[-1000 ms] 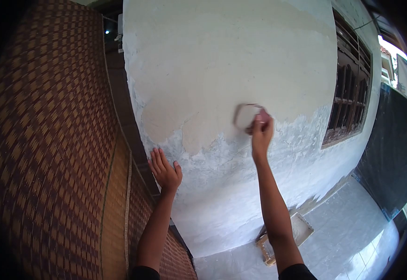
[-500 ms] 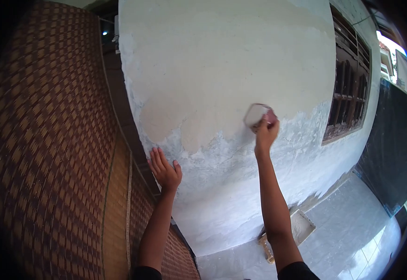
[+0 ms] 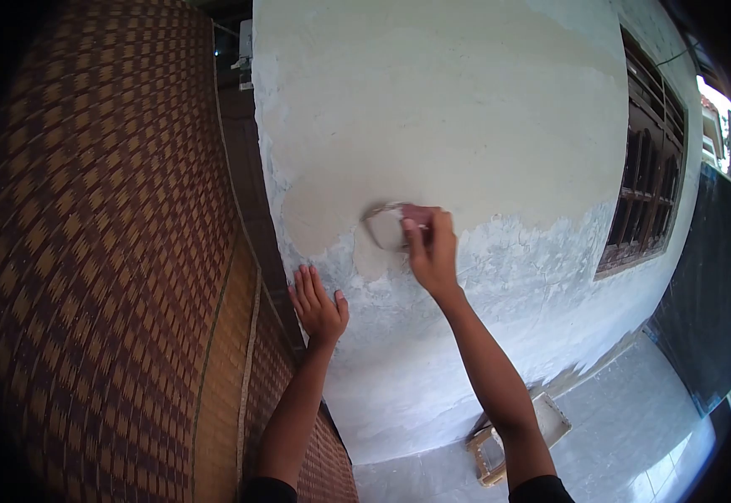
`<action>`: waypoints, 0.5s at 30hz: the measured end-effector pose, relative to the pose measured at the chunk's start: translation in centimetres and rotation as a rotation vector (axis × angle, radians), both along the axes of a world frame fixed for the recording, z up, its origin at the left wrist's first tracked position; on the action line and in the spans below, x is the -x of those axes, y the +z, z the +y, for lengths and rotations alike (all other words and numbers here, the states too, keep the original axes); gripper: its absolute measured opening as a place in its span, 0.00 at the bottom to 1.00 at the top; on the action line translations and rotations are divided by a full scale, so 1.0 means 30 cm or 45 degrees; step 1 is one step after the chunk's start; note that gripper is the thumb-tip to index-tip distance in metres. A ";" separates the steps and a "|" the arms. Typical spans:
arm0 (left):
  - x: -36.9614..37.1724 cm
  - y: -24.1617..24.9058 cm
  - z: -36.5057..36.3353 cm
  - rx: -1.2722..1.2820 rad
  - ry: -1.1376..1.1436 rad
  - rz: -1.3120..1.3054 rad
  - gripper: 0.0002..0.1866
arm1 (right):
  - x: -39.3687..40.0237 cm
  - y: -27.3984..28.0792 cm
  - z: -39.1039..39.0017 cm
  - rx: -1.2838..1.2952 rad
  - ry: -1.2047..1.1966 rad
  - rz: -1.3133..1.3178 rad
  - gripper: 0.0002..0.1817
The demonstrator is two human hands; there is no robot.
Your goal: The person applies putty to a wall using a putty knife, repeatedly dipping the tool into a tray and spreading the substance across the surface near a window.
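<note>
My right hand (image 3: pixel 434 258) grips a putty scraper (image 3: pixel 386 226) with a reddish handle and a pale flat blade, slightly blurred. The blade lies against the wall (image 3: pixel 466 117), near the border between the smooth cream coating and the rough grey-white patch below. My left hand (image 3: pixel 319 308) rests flat on the wall close to its left edge, fingers stretched out and holding nothing. It is lower and to the left of the scraper.
A woven brown mat (image 3: pixel 106 226) hangs on the left. On the tiled floor, a shallow tray (image 3: pixel 560 426) with pale residue stands by a small wooden frame (image 3: pixel 489 478), partly behind my right forearm. A barred window (image 3: pixel 644 159) and a dark panel (image 3: pixel 692 293) are at right.
My right hand has moved left along the wall with the scraper, whose blade now points left. My left hand stays flat on the wall. The view has shifted slightly.
</note>
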State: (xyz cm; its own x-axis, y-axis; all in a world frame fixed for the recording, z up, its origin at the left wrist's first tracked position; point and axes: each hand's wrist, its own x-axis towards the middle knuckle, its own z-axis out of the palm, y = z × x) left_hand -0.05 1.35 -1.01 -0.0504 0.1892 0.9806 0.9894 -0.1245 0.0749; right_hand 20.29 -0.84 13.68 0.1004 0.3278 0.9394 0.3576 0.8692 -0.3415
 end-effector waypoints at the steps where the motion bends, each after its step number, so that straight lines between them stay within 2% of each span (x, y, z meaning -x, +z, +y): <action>1: 0.000 0.002 -0.002 0.006 0.002 -0.002 0.36 | 0.025 0.017 -0.007 -0.056 -0.043 -0.125 0.07; 2: 0.000 0.004 -0.003 0.001 -0.002 -0.001 0.36 | 0.025 0.032 0.002 -0.050 -0.041 -0.126 0.07; 4: 0.004 0.000 -0.002 -0.004 -0.006 -0.002 0.36 | 0.014 0.072 0.030 -0.217 -0.299 -0.251 0.07; 5: 0.005 -0.002 0.001 -0.013 -0.006 0.003 0.36 | -0.006 0.085 0.047 -0.077 -0.328 -0.036 0.07; 7: 0.004 -0.001 0.008 -0.028 -0.003 -0.007 0.36 | -0.038 0.116 0.046 0.027 -0.304 0.271 0.08; 8: 0.000 -0.002 0.006 -0.022 0.000 -0.006 0.36 | -0.034 0.114 0.042 -0.010 -0.056 0.245 0.08; 9: -0.001 -0.001 0.003 -0.017 0.001 -0.001 0.36 | -0.014 0.099 0.034 0.009 0.024 0.136 0.09; 11: -0.001 0.000 0.002 -0.004 -0.004 -0.002 0.36 | 0.020 0.064 0.025 -0.058 -0.158 -0.342 0.08; 12: 0.001 -0.003 0.000 0.006 -0.007 -0.001 0.35 | 0.020 0.060 0.027 -0.153 -0.347 -0.465 0.08; 13: 0.002 -0.008 0.002 0.009 -0.007 0.000 0.35 | 0.004 0.068 0.047 -0.151 -0.347 -0.464 0.08; 15: 0.000 -0.009 0.011 -0.002 -0.003 -0.003 0.35 | -0.045 0.112 0.081 0.034 -0.219 0.085 0.08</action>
State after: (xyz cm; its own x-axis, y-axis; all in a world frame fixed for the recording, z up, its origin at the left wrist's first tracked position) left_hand -0.04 1.68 -1.28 -0.0526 0.1878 0.9808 0.9889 -0.1267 0.0773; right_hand 21.65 1.60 17.05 0.2189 0.3249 0.9201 0.4757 0.7878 -0.3913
